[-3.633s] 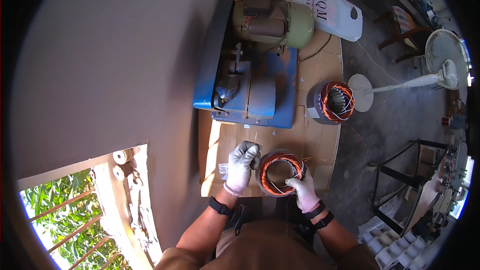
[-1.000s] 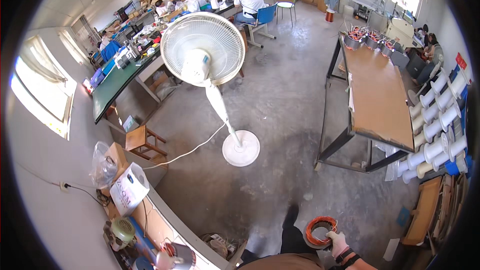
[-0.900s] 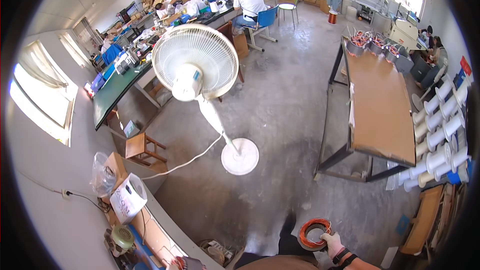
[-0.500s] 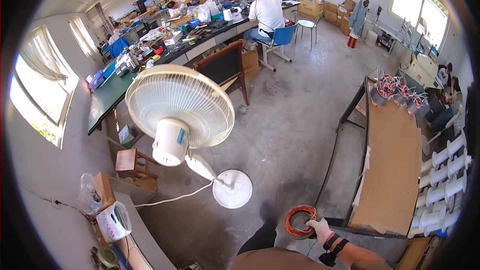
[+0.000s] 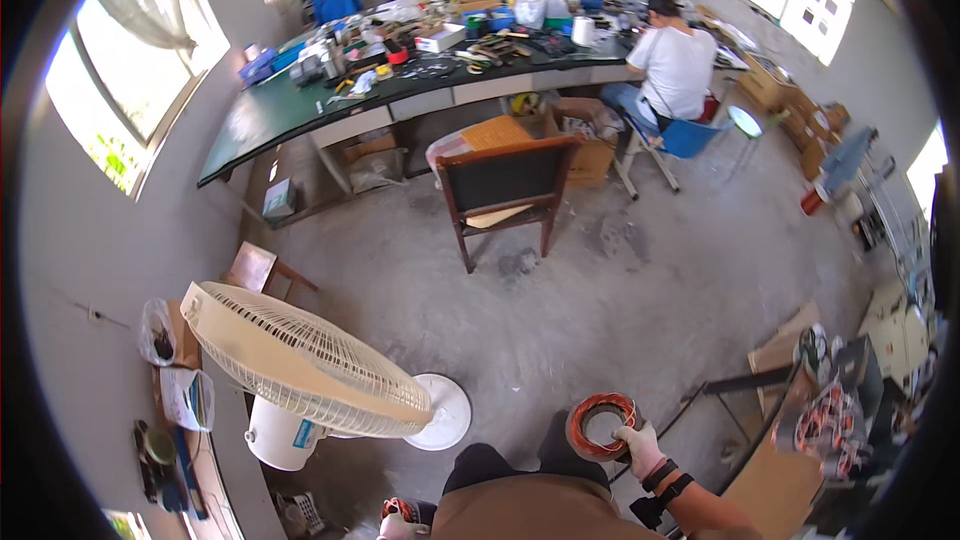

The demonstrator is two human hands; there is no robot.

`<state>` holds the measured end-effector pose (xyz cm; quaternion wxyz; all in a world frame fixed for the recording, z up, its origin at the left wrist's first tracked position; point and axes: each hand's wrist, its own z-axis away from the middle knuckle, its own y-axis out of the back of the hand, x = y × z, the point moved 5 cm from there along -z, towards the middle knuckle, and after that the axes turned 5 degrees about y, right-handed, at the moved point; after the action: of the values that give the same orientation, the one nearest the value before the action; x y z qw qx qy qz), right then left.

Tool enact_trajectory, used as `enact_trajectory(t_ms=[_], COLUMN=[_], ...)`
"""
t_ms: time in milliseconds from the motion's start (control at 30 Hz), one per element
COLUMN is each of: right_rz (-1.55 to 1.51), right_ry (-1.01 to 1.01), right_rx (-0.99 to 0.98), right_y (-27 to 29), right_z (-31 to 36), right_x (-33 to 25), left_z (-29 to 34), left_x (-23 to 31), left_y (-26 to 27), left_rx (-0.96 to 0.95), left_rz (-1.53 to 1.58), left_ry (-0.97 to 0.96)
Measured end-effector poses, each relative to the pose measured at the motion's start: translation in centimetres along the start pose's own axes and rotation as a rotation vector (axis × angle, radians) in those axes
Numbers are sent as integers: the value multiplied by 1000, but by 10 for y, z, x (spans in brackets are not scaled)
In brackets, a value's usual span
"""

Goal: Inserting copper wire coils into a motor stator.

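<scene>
My right hand [image 5: 645, 448], in a light glove, grips the rim of a ring-shaped motor stator [image 5: 578, 430] wound with copper-orange wire. The stator hangs in front of my right thigh, and its round hole faces up at me. At the lower edge, my gloved left hand [image 5: 403, 528] closes on a second wire-wound stator [image 5: 399, 508], only partly in view. Left of me stands a white pedestal fan [image 5: 310, 355], its caged head turned side-on and its round base on the concrete floor.
A wooden chair [image 5: 510, 180] with a dark back stands before a long, cluttered green workbench [image 5: 270, 120]. A person in a white shirt [image 5: 675, 70] sits there on a blue chair [image 5: 690, 137]. On my right, a cardboard-topped table [image 5: 765, 480] carries several wound stators [image 5: 825, 430].
My view has swung right past the fan, toward the workbench and wooden chair. My left hand with a second stator has come into view; the right still holds its stator.
</scene>
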<state>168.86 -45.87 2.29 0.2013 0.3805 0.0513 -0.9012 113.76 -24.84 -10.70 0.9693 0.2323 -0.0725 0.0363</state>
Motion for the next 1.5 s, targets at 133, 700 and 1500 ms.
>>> enact_trajectory(t_ms=[133,700,1500], right_rz=[164,753,821], right_ry=[-7,67,-170], right_rx=[-144,-866,-1067], right_y=[-29,-431,-1064], right_z=[-97,-306,-261], right_x=[-95,-302,-302], left_z=[-7,-128,-266], left_x=[81,332,209], left_y=[-28,-118,363], left_rx=[7,127,522], left_rz=[153,810,1072], left_ry=[110,311,548])
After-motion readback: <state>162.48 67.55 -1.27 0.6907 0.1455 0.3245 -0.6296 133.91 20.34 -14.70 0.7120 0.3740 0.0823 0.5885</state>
